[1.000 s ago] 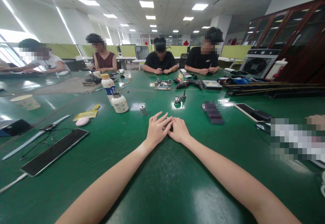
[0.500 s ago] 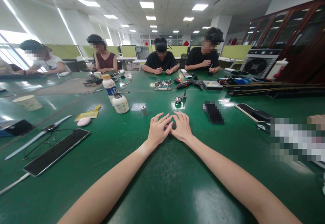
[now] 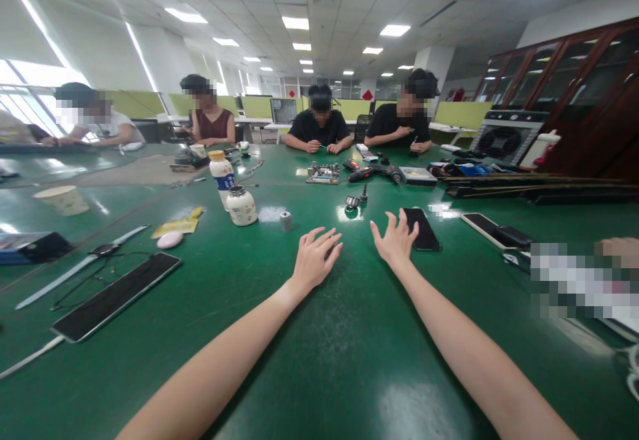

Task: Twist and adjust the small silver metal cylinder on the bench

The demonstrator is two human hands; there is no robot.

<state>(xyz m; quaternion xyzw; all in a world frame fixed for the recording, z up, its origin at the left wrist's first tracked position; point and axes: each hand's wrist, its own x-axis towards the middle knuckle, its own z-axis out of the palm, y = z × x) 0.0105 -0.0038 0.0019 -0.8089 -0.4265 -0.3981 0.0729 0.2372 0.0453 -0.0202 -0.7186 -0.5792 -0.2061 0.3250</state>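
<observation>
My left hand (image 3: pixel 315 257) is open over the green table (image 3: pixel 309 333), fingers loosely bent, with nothing seen in it. To its upper left stands a small silver cylinder (image 3: pixel 286 221). My right hand (image 3: pixel 394 240) is open, its fingers spread, beside the left edge of a black phone (image 3: pixel 423 230); its fingertips overlap the phone in view, and I cannot tell whether they touch it. Beyond the hands, a shiny round metal lid (image 3: pixel 352 203) lies near a small dark upright part (image 3: pixel 364 193). A white open-mouthed bottle (image 3: pixel 242 207) stands to the left.
A labelled bottle (image 3: pixel 221 177), pink oval case (image 3: pixel 170 239), wristwatch (image 3: pixel 104 249), glasses (image 3: pixel 82 280) and tablet (image 3: pixel 117 297) lie leftward. A circuit board (image 3: pixel 323 174) and power drill (image 3: pixel 374 172) sit farther back. Another phone (image 3: pixel 486 227) lies right. Several people sit around the table.
My right hand has moved away from my left, rightward to the black phone, and its fingers have spread. My left hand stays nearly in place. The view has tilted up slightly.
</observation>
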